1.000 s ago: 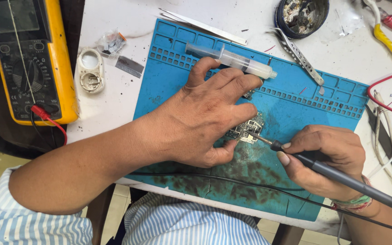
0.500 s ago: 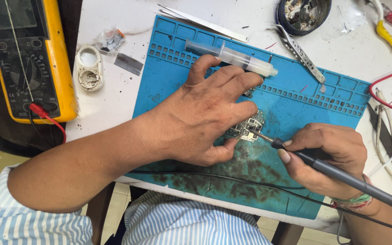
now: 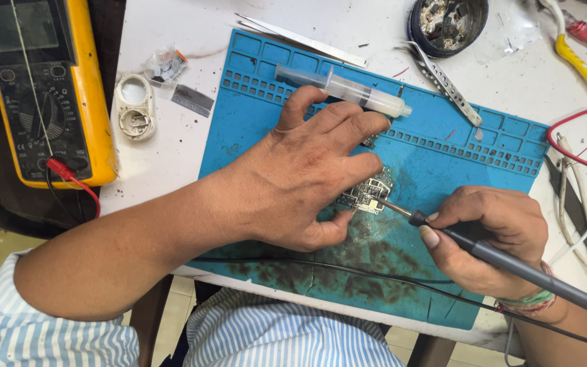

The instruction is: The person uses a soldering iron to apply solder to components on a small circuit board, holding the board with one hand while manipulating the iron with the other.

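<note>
A small circuit board (image 3: 369,192) lies on a blue work mat (image 3: 443,143). My left hand (image 3: 307,173) lies flat over the board and pins it to the mat between thumb and fingers; much of the board is hidden under it. My right hand (image 3: 487,234) grips a dark soldering iron (image 3: 511,265) like a pen. Its metal tip touches the board's right edge. A clear syringe (image 3: 348,90) rests on the mat just beyond my left fingers.
A yellow multimeter (image 3: 49,95) with a red plug sits at the left. A white round part (image 3: 134,105), a small bag, metal tweezers (image 3: 443,80), a black round tin (image 3: 446,20), and red and yellow cables (image 3: 579,61) lie around. A black cord (image 3: 348,268) crosses the mat's stained front.
The view has shifted slightly. Both hands stay in place on the board and iron, with the tip held at the board's right edge.
</note>
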